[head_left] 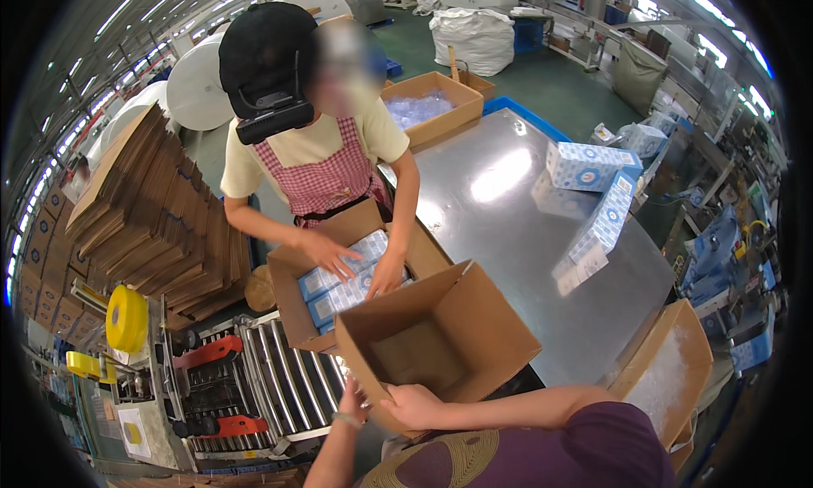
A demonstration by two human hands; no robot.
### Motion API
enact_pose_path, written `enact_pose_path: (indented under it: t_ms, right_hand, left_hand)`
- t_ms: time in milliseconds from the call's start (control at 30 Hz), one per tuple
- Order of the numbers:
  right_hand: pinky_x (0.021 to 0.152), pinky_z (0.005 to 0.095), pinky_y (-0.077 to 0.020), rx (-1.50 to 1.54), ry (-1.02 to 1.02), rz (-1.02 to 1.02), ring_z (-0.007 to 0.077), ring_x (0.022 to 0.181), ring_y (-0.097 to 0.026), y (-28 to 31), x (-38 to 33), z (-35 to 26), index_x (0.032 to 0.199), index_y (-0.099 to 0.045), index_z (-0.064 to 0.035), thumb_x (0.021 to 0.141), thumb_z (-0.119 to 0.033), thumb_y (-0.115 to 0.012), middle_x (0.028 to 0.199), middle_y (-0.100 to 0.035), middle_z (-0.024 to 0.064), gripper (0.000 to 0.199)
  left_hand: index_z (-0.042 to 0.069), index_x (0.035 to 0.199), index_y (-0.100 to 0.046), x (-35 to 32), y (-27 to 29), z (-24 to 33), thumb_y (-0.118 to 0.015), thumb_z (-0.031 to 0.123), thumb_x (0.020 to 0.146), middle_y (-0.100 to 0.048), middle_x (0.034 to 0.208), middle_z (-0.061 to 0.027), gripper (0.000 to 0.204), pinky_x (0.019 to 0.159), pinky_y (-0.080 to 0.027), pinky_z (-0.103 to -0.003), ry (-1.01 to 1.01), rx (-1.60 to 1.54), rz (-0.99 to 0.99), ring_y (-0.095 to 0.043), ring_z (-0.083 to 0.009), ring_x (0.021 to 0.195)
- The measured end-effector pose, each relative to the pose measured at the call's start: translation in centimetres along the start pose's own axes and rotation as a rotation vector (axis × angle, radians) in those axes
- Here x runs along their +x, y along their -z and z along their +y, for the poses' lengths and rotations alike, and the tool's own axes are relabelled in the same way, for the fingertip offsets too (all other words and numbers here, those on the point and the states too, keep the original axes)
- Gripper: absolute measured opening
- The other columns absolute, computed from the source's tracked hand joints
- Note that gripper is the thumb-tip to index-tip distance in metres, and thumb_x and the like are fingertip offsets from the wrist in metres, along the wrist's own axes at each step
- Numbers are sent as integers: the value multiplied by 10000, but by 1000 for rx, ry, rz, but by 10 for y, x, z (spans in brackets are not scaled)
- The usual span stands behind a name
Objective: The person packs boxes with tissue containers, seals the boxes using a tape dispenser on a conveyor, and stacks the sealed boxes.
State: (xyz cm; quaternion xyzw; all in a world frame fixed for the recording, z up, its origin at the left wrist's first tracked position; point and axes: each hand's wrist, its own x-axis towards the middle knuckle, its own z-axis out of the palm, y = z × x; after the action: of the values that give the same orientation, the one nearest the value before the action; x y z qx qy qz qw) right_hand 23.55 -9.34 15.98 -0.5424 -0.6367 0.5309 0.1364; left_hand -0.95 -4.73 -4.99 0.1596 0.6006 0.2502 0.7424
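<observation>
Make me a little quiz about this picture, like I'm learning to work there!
1. True or false: the near box, by the camera wearer's left hand and right hand, is full to the top.
2. What is on the metal table? A) yellow tape rolls; B) blue-and-white cartons; C) stacked flat cardboard.
3. Where are the co-worker's hands?

Key:
1. False; its bare bottom shows.
2. B.
3. Over cartons inside another open box.

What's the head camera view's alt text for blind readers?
A person's right hand grips an open cardboard box, left hand at its near corner; opposite, a co-worker reaches into a carton of blue-and-white packs.
</observation>
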Motion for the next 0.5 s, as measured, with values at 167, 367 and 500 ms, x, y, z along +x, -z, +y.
enact_pose_path:
  t_ms: [167, 367, 500]
  right_hand:
    - [1194, 416, -311, 356, 281, -112, 409, 1455, -397, -51, 32, 98, 1603, -242, -29, 1032, -581, -473, 1556, -364, 356, 828]
    - [1198, 641, -194, -1410, -17, 168, 346, 1476, -362, 161, -35, 118, 1368, -626, -79, 909, -476, -590, 1523, -482, 183, 607]
    - [1252, 603, -101, -960, -339, 371, 253, 1577, -165, 225, -68, 254, 1631, -239, -138, 1021, -534, -454, 1713, -171, 96, 758]
  left_hand:
    - [111, 1554, -332, -116, -156, 67, -618, 335, 1035, -483, 1484, -108, 634, 1139, -390, -430, -556, 133, -177, -499, -291, 1337]
    - [-15, 1330, -564, -78, -107, 46, -692, 46, 927, -700, 1175, -156, 427, 951, -522, -377, -678, 633, 282, -670, -260, 1062]
    - [-51, 1074, -686, -50, -7, 43, -795, 133, 885, -744, 949, -107, 286, 714, -564, -336, -607, 270, 211, -693, -181, 797]
